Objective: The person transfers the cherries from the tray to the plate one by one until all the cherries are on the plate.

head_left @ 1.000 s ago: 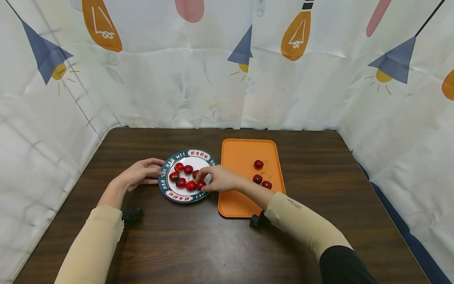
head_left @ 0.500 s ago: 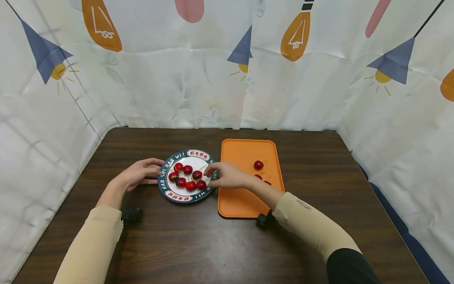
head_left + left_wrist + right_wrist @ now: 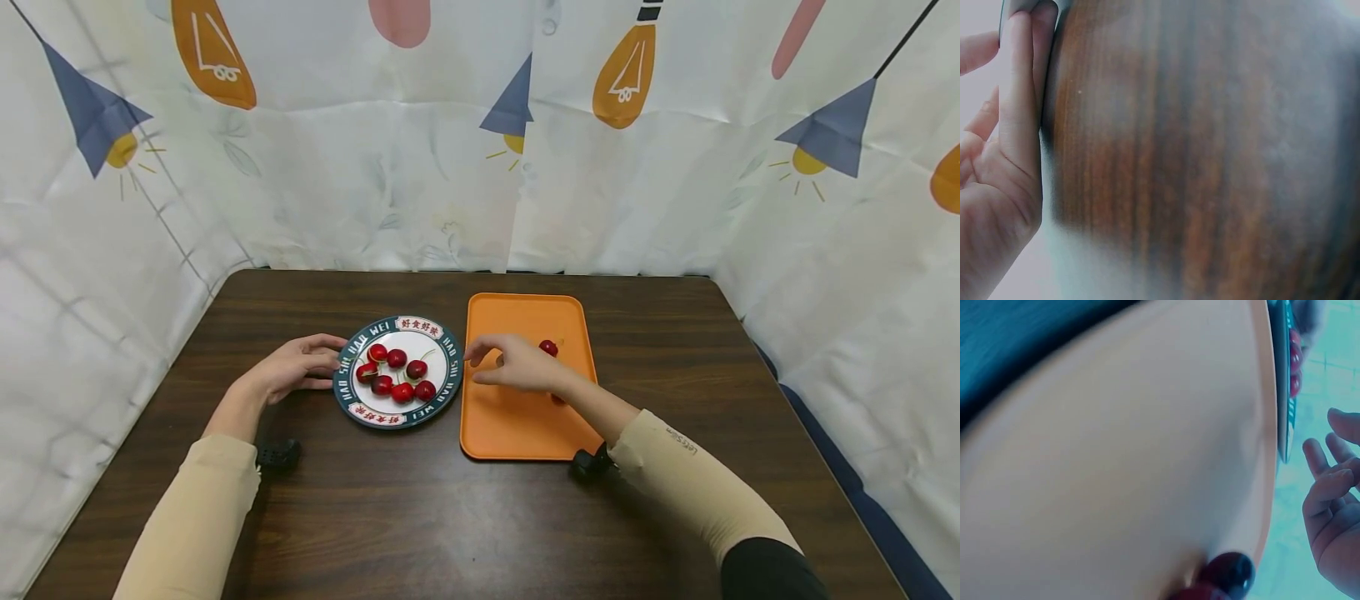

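A round plate [image 3: 452,398] with a dark teal, lettered rim and white middle bears several red cherries [image 3: 402,392] with thin stems. At its left edge my left hand [image 3: 298,367] rests with fingers extended, fingertips touching the rim; in the left wrist view, straight fingers [image 3: 1017,87] reach the plate's edge. My right hand [image 3: 513,363] hovers over the orange tray [image 3: 502,433], thumb and forefinger apart with nothing between them. Behind that hand a cherry [image 3: 548,347] shows on the tray; others are mostly hidden by the wrist. Two dark cherries [image 3: 1233,575] appear low in the right wrist view.
Plate and tray lie side by side on a dark brown wooden table [image 3: 360,517]. A white patterned curtain [image 3: 420,183] hangs behind and at both sides. A small black wrist device [image 3: 279,455] sits under the left wrist, another [image 3: 590,463] under the right.
My right hand has let go of a cherry on the plate and moved right, away from the plate to above the tray. The left hand has stayed at the plate's rim.
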{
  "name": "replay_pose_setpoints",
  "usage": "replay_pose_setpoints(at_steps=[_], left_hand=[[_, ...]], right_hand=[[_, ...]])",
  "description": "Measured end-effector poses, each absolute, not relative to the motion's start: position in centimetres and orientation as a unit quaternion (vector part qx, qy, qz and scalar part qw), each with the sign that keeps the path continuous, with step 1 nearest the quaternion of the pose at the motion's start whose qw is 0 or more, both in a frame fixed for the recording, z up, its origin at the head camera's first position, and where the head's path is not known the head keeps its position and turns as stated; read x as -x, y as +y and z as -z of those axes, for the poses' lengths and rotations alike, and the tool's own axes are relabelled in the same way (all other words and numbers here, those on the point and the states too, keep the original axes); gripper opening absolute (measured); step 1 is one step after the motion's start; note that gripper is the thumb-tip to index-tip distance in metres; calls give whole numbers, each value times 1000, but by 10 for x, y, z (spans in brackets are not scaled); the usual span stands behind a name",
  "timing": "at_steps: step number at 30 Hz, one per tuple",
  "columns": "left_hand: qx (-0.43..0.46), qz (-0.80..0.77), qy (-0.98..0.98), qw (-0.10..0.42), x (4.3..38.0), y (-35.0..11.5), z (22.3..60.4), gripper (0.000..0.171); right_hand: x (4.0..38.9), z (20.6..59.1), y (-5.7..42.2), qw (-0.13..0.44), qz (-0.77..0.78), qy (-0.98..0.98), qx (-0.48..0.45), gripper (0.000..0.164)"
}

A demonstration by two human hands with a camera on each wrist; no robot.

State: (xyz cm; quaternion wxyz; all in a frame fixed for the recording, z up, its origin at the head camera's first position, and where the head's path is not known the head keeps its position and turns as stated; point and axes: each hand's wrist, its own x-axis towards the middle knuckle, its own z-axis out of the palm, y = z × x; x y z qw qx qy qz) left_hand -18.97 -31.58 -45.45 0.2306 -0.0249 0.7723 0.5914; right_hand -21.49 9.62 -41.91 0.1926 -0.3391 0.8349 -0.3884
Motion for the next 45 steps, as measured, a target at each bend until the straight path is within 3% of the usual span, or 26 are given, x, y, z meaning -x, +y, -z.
replay_pose_setpoints(at_steps=[30, 45], left_hand=[[16, -589, 774, 231, 192, -318, 457, 59], [24, -587, 776, 230, 192, -319, 458, 59]], right_hand=[[230, 423, 186, 138, 450, 851, 233, 30], [240, 438, 201, 140, 426, 876, 179, 36]])
